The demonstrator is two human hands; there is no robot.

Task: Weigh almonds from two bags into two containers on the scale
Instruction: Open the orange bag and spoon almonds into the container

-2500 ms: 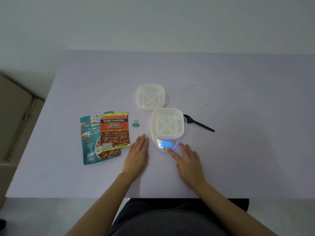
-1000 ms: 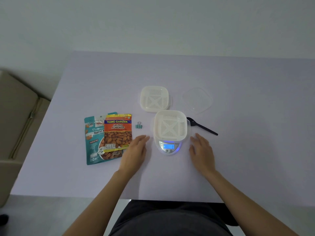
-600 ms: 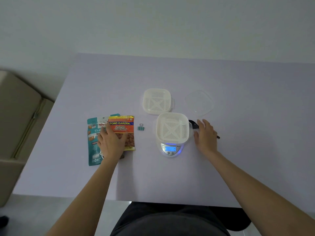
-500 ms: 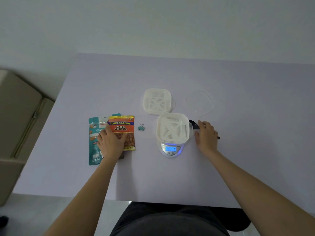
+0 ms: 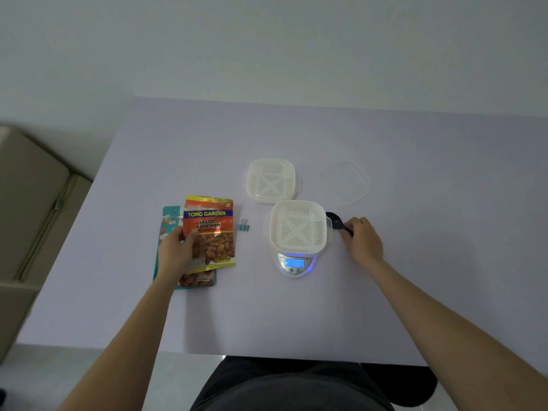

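My left hand grips the left edge of the orange salted almonds bag, whose top is lifted off the teal almond bag lying under it. A white slotted container sits on the small silver scale, whose blue display is lit. A second white container stands on the table just behind it. Right of the scale, my right hand curls its fingers round the handle of the black spoon, whose bowl lies beside the container.
A teal binder clip lies between the bags and the scale. A clear lid rests at the back right. The pale purple table ends near my body, and a beige sofa stands to its left.
My left hand has closed on the orange bag and raised it off the teal one. My right hand has curled round the spoon handle.
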